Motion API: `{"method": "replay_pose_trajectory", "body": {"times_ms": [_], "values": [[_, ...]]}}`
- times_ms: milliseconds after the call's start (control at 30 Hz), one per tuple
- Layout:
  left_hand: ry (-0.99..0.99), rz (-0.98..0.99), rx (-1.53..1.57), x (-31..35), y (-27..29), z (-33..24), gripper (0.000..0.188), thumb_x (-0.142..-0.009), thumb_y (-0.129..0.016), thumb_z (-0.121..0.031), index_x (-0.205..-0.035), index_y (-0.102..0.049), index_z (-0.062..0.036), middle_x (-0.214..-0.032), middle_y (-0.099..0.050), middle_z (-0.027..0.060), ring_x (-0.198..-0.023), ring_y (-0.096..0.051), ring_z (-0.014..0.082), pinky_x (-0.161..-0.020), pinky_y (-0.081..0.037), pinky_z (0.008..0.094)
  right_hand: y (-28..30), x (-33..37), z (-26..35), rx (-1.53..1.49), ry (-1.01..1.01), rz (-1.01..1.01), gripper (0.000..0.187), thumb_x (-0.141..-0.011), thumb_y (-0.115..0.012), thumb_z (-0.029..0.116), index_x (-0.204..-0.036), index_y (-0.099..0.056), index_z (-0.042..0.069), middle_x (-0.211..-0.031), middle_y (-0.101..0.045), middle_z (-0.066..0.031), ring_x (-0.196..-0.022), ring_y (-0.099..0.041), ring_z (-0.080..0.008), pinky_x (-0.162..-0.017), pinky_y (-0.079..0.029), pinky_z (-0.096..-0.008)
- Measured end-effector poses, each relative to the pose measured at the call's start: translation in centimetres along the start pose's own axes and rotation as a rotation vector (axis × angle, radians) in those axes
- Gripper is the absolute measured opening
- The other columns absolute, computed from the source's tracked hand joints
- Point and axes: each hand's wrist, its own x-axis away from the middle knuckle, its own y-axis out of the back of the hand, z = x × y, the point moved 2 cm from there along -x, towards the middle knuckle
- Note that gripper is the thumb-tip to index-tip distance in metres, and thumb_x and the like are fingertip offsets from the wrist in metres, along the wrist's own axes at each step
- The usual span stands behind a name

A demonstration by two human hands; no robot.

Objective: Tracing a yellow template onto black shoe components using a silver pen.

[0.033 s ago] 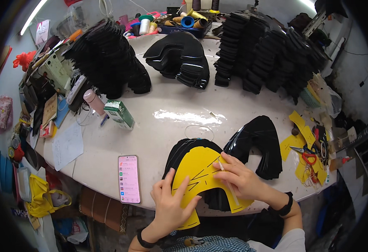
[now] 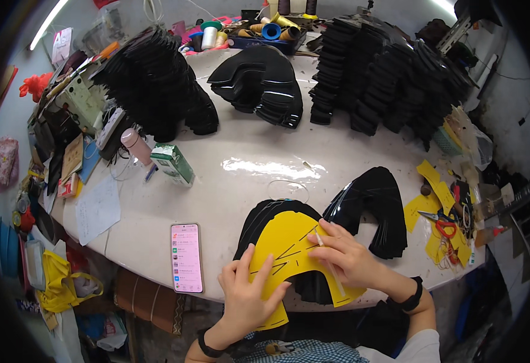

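A yellow U-shaped pattern sheet (image 2: 289,233) with slits and dark line marks lies over a stack of black curved pieces (image 2: 259,221) at the table's front edge. My left hand (image 2: 247,293) rests flat on the sheet's left arm, fingers spread and thumb apart. On the sheet's right side, my right hand (image 2: 343,257) has its fingers closed round a slim white pen-like stick (image 2: 319,236); its lower end is hidden by the fingers. Just beyond that hand sits a second stack of black curved pieces (image 2: 383,212).
Left of my hands lies a lit phone (image 2: 186,257). Farther back are a green carton (image 2: 173,164), a pink bottle (image 2: 135,146) and tall black stacks (image 2: 150,85). Red-handled scissors (image 2: 443,225) lie among yellow scraps at the right. Thread spools (image 2: 209,36) stand along the back.
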Motion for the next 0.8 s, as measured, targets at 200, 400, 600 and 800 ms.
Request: {"method": "replay_pose_trajectory", "body": {"times_ms": [200, 400, 600, 800], "values": [[-0.029, -0.089, -0.054, 0.0, -0.6, 0.1, 0.047, -0.065, -0.074, -0.028, -0.105, -0.064, -0.0059, -0.121, -0.050, 0.0208, -0.084, -0.043, 0.0289, -0.077, -0.038, 0.0368, 1.8, -2.4, 0.4, 0.138, 0.080, 0.039, 0.025, -0.077, -0.065, 0.010, -0.102, -0.060, 0.008, -0.101, -0.062, -0.0078, -0.106, -0.053, -0.0322, -0.087, -0.044, -0.0397], [-0.091, -0.134, -0.074, -0.1, -0.8, 0.6, 0.046, -0.064, -0.073, -0.032, -0.102, -0.065, -0.0073, -0.120, -0.051, 0.0192, -0.076, -0.044, 0.0246, -0.071, -0.036, 0.0359, -0.1, -5.2, 1.3, -0.396, -0.172, 0.133, 0.011, -0.081, -0.061, 0.012, -0.083, -0.059, 0.001, -0.073, -0.064, -0.0115, -0.064, -0.065, -0.0203, -0.056, -0.050, -0.0281], [-0.106, -0.146, -0.067, -0.3, -0.8, 0.6, 0.046, -0.063, -0.073, -0.032, -0.101, -0.065, -0.0079, -0.117, -0.052, 0.0198, -0.075, -0.044, 0.0250, -0.069, -0.036, 0.0362, -1.6, -5.8, 1.3, -0.372, -0.197, 0.138, 0.013, -0.081, -0.060, 0.013, -0.077, -0.054, 0.002, -0.069, -0.063, -0.0094, -0.057, -0.063, -0.0200, -0.050, -0.048, -0.0287], [-0.117, -0.159, -0.063, -0.5, -1.0, 0.7, 0.045, -0.063, -0.073, -0.032, -0.100, -0.065, -0.0074, -0.116, -0.052, 0.0198, -0.075, -0.044, 0.0253, -0.069, -0.036, 0.0365, -1.8, -5.9, 1.1, -0.281, -0.100, 0.068, 0.014, -0.080, -0.060, 0.015, -0.077, -0.053, 0.003, -0.063, -0.060, -0.0088, -0.052, -0.060, -0.0226, -0.046, -0.046, -0.0309]]}}
